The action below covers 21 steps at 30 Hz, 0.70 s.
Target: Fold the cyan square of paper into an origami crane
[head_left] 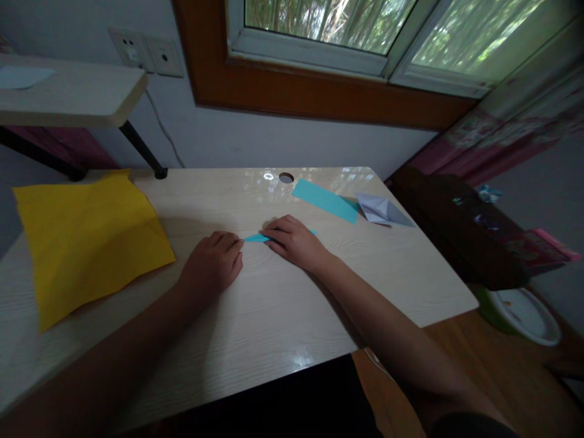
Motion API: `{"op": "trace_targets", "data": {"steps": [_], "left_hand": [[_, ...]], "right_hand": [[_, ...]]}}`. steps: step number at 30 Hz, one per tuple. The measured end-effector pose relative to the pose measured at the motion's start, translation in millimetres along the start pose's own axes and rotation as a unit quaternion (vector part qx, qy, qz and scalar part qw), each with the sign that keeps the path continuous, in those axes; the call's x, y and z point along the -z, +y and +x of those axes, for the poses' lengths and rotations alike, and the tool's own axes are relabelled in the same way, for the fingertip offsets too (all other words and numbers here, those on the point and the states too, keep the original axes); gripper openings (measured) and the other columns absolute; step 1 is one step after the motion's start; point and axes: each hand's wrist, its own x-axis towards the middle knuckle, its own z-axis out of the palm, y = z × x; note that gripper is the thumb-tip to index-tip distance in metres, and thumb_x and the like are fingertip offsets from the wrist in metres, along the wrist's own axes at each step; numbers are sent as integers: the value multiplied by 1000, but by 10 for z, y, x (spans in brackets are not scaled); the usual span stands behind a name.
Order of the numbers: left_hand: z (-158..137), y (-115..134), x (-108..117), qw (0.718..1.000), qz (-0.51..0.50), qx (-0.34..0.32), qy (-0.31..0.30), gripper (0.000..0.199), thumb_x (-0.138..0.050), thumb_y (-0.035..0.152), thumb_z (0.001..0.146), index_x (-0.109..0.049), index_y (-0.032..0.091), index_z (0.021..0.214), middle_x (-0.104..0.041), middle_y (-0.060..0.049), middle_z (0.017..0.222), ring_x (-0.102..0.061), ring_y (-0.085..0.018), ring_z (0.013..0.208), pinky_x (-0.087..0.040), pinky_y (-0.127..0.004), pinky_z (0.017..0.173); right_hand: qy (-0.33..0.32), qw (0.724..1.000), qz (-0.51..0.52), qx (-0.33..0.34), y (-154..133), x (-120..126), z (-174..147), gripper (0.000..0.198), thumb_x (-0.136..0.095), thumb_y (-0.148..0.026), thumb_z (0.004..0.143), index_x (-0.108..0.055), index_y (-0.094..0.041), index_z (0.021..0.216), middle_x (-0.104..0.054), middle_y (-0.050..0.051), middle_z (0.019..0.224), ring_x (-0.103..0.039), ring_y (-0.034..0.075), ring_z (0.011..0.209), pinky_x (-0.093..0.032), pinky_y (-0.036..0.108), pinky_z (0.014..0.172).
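Note:
A narrow folded piece of blue paper [256, 238] lies on the desk [274, 316], mostly covered by my right hand [294, 242]. The fingers of that hand press together on it, and a small blue tip shows past the knuckles. My left hand [218, 260] pinches the paper's pointed left end between thumb and fingers. Behind the right hand lies a flat blue paper strip [326, 201]. A folded white paper boat [378, 208] rests beside the strip's right end.
A large yellow sheet [93, 243] with uneven edges lies at the left. A raised shelf [73, 91] on black legs stands at the back left. The desk has a round cable hole [286, 177] near its back edge. A white basin [524, 313] is on the floor at right.

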Motion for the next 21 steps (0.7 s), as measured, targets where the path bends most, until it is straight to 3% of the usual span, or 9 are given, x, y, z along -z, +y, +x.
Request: {"op": "trace_targets", "data": {"steps": [10,15,21], "left_hand": [[6,77,-1,990,-92,-102,19,20,-54,15,97,-72,13,106,-70,-12,106,-62,-26,101,-57,-44,91],[12,75,-64,984,-111,-133,29,32,-54,17,99,-65,15,129,-70,-13,120,-63,-26,110,-56,-46,96],[18,70,-131,984,-101,-149,18,31,-54,16,99,-66,16,128,-70,-12,124,-63,-27,114,-55,-46,96]], "right_hand": [[27,997,64,28,19,98,-267,26,-63,-29,99,-72,-22,122,-74,9,114,-65,23,109,-54,46,97],[18,995,90,35,-43,79,-272,23,-63,-28,99,-73,-22,118,-74,9,113,-65,22,109,-55,45,96],[22,994,105,37,-57,42,-272,20,-63,-27,99,-75,-21,115,-74,9,113,-66,21,108,-55,44,96]]}}
